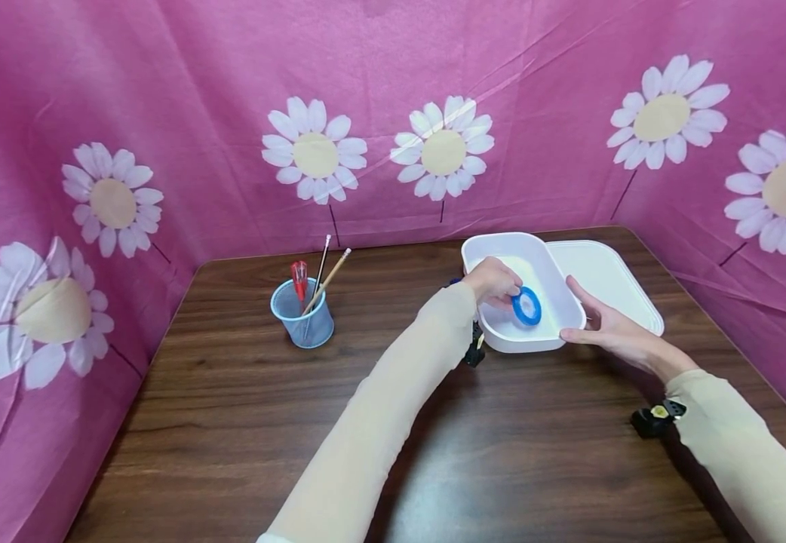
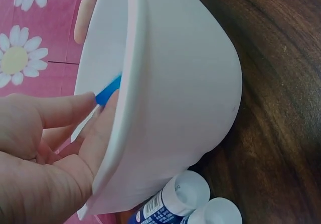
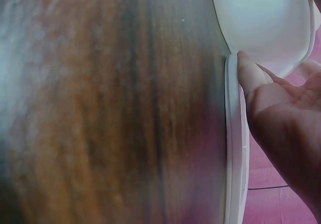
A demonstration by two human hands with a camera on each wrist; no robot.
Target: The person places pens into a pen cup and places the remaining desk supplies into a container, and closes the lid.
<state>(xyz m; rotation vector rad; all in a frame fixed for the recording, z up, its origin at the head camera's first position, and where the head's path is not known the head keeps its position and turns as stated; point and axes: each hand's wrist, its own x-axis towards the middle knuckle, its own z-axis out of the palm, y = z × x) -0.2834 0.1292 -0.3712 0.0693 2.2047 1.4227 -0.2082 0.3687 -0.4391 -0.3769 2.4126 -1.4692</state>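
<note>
Blue ring (image 2: 108, 90) in left hand (image 1: 493, 283), inside white box (image 1: 518, 345)

Left hand: reaches in over left side of box. Pinches ring between thumb and fingers. Holds it tilted within the walls, toward near half. Contact between ring and box floor: cannot tell.

Right hand (image 1: 613, 329): spreads thumb and fingers apart at near right part of box. Touches near right corner with thumb; extends fingers along right side.

White box: stands without cover, open side up. Shows rounded corners and pale interior. Sits at far right of table (image 1: 230, 407).

White lid (image 1: 613, 279): lies flat just right of box, partly hidden behind box and right hand. Shows rounded corners and raised edge.

Two white-capped tubes (image 2: 168, 201): lie just left of box, side by side, with cap ends toward near side. Bear blue printing; mostly hidden from head view by left arm.

Light blue mesh cup (image 1: 309, 329): stands upright left of box, well apart. Contains red-handled item (image 1: 299, 277), dark pencil (image 1: 323, 260) and yellow pencil (image 1: 329, 279), all leaning on rim.

Pink cloth (image 1: 373, 45): hangs behind and beside table. Carries white daisies with yellow centres.
</note>
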